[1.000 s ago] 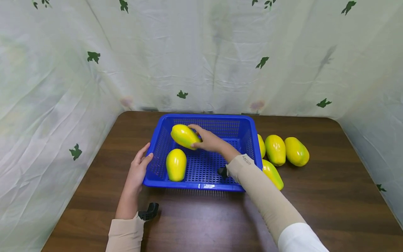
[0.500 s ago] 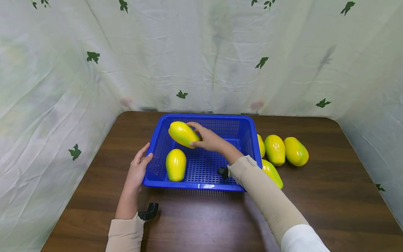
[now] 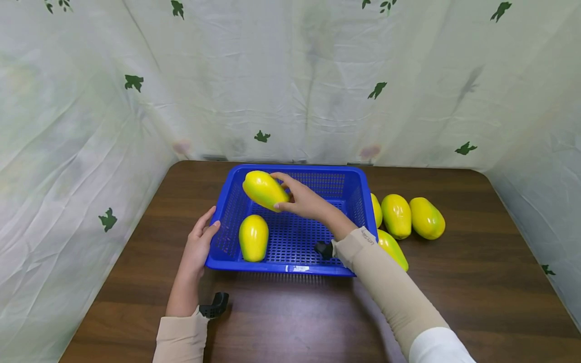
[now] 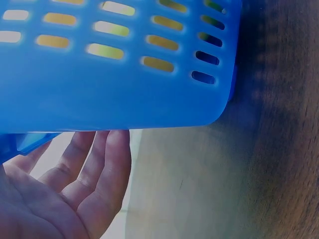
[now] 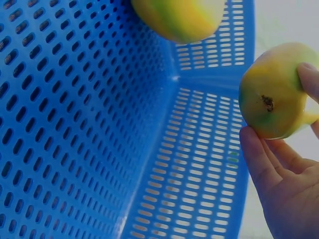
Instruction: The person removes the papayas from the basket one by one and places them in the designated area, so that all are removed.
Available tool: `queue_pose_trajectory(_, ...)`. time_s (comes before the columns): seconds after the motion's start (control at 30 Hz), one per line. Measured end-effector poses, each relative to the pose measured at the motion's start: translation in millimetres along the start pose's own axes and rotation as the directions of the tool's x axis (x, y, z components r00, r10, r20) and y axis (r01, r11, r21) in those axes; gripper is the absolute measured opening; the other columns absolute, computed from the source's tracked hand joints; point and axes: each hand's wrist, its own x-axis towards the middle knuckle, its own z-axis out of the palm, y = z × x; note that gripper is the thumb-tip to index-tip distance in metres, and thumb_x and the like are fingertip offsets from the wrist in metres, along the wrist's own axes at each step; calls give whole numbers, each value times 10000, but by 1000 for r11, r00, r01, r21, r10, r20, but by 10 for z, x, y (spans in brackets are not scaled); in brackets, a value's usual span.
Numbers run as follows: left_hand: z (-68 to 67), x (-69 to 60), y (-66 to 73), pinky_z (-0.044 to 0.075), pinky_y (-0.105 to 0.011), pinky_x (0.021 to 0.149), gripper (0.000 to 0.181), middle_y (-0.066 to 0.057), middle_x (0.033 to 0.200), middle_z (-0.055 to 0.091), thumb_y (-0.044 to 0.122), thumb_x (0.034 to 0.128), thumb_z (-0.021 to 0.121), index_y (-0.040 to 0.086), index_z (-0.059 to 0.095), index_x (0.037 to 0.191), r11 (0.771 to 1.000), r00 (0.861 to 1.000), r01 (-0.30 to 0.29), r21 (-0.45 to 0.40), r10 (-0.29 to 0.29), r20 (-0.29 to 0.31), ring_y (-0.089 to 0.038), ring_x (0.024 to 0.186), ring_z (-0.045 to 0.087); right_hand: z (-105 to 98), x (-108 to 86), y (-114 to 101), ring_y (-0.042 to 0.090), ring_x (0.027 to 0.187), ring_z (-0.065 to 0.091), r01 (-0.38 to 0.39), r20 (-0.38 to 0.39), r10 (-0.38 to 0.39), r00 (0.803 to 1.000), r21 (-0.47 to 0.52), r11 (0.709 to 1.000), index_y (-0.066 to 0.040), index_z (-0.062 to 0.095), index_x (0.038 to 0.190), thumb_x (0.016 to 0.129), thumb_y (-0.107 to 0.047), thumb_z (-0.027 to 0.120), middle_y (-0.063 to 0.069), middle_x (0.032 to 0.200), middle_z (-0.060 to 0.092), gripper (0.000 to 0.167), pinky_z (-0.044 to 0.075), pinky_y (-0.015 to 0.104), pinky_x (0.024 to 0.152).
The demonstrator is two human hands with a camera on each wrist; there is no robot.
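Observation:
My right hand (image 3: 305, 200) grips one end of a yellow-green mango-like fruit (image 3: 265, 190), held tilted over the back left of the blue basket (image 3: 290, 269). In the right wrist view, thumb and fingers of the hand (image 5: 291, 181) pinch the fruit (image 5: 274, 92) around its end. A second yellow fruit (image 3: 253, 238) lies inside the basket at the left front. At the basket's left side my left hand (image 3: 198, 244) touches the rim with fingers extended. The left wrist view has that hand's fingers (image 4: 112, 169) against the blue basket wall (image 4: 124, 104).
Several more yellow fruits stand to the right of the basket, among them one in the middle (image 3: 397, 217), one farther right (image 3: 427, 218) and one nearer the front (image 3: 392, 249). The brown table (image 3: 290, 322) backs onto a pale curtain (image 3: 290, 75) with green leaf and bird shapes.
My right hand has raised the gripped fruit a little, up and slightly leftward from its lower position in the basket. My left hand has stayed in place at the rim.

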Motion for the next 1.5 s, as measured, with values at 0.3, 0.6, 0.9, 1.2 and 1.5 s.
queue_pose_trajectory(0.3, -3, -2, 8, 458, -293, 771, 515, -159, 1232, 428, 425, 938, 395, 312, 253, 1420, 1000, 1000, -4, 7, 4, 1, -271, 997, 477, -77, -51, -90, 171, 938, 523, 61, -47, -61, 997, -7, 998, -220, 249, 1401, 844, -185, 637, 80, 1157, 460, 679, 462, 265, 762)
queue_pose_trajectory(0.6, -3, 3, -4, 459, -291, 765, 508, -160, 1226, 432, 423, 939, 394, 316, 259, 1417, 1000, 1000, -4, 9, 4, 1, -283, 995, 474, -145, -113, -159, 200, 962, 509, 92, -78, -94, 993, -32, 995, -232, 245, 1404, 847, -210, 633, 97, 1183, 418, 680, 458, 270, 769)
queue_pose_trajectory(0.9, 0, -10, 2, 463, -283, 760, 507, -158, 1227, 430, 411, 943, 390, 305, 255, 1420, 1000, 1000, -13, 7, 13, 1, -284, 994, 473, -223, -187, -244, 183, 935, 509, 95, -101, -101, 990, -63, 994, -247, 252, 1403, 842, -242, 638, 88, 1175, 432, 681, 464, 294, 759)
queue_pose_trajectory(1.2, 0, -5, 6, 466, -296, 769, 510, -164, 1250, 416, 425, 938, 391, 319, 254, 1418, 1000, 1000, -11, 6, 11, 8, -290, 1005, 468, -331, -282, -332, 162, 1004, 482, 100, -120, -108, 987, -70, 993, -287, 233, 1407, 844, -307, 622, 70, 1215, 395, 684, 450, 303, 805)
queue_pose_trajectory(1.5, -5, 1, -3, 476, -280, 743, 510, -159, 1231, 429, 417, 940, 396, 307, 260, 1418, 1000, 1000, -24, -3, 24, 8, -280, 975, 485, -416, -408, -371, 197, 1047, 464, 137, -190, -150, 970, -82, 987, -265, 239, 1412, 844, -260, 633, 81, 1251, 384, 691, 437, 309, 831)
